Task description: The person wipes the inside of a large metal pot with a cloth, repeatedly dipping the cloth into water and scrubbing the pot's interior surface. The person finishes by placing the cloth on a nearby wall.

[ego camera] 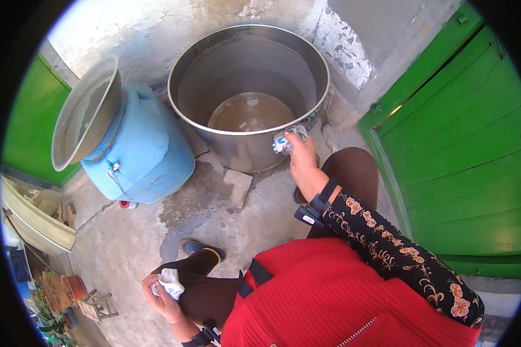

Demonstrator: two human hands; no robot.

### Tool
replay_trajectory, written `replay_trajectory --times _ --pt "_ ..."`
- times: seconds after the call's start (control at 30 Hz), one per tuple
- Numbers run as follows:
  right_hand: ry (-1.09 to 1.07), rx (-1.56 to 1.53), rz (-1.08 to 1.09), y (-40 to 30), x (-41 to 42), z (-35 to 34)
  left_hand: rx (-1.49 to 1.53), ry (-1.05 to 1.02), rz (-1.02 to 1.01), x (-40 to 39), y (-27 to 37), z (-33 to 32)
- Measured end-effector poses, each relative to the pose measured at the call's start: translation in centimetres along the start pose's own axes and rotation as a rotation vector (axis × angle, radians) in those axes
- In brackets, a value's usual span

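Observation:
My right hand [304, 162] grips a crumpled grey and white cloth [296, 138] with blue marks, close to the outer side of a large round metal tub [243, 145], just under its rim. Some murky liquid [251, 113] lies at the tub's bottom. Low on the left, near my knee, my left hand [163, 301] holds a small crumpled white piece [170, 283] with blue marks; whether it is cloth or paper, I cannot tell.
A blue plastic barrel [156, 147] stands left of the tub, with a tilted metal basin [84, 117] on its mouth. A flat brick [238, 187] lies before the tub. Green wooden doors [464, 156] stand at right. A small stool [97, 306] and potted plants [54, 299] are at lower left.

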State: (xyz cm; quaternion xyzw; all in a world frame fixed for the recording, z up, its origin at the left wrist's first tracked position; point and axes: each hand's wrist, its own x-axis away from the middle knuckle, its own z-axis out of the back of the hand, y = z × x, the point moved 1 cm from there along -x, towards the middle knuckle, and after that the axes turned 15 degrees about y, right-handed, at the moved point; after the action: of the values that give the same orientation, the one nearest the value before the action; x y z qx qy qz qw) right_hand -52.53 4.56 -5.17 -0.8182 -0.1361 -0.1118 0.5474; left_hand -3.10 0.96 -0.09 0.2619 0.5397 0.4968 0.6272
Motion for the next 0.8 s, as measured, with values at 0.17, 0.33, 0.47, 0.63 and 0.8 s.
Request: replay_trajectory --times 0.17,0.33,0.47,0.63,0.8 --pt "0.043 0.36 0.321 0.1 2.5 -0.6 0.013 -0.008 0.017 0.1 -0.2 -0.3" --pt "-0.009 0.493 0.605 2.0 7.1 -2.8 -0.051 -0.042 -0.01 -0.3 0.0 -0.8" --pt "-0.043 0.452 0.402 3.6 9.1 -5.7 -0.121 -0.064 -0.05 -0.1 0.4 -0.7" --pt "0.026 0.299 0.04 3.1 6.4 -6.1 -0.125 -0.016 -0.029 0.4 0.4 -0.1" --pt "-0.003 0.048 -0.101 3.0 5.3 -5.6 -0.131 -0.011 -0.036 0.5 0.5 0.2"
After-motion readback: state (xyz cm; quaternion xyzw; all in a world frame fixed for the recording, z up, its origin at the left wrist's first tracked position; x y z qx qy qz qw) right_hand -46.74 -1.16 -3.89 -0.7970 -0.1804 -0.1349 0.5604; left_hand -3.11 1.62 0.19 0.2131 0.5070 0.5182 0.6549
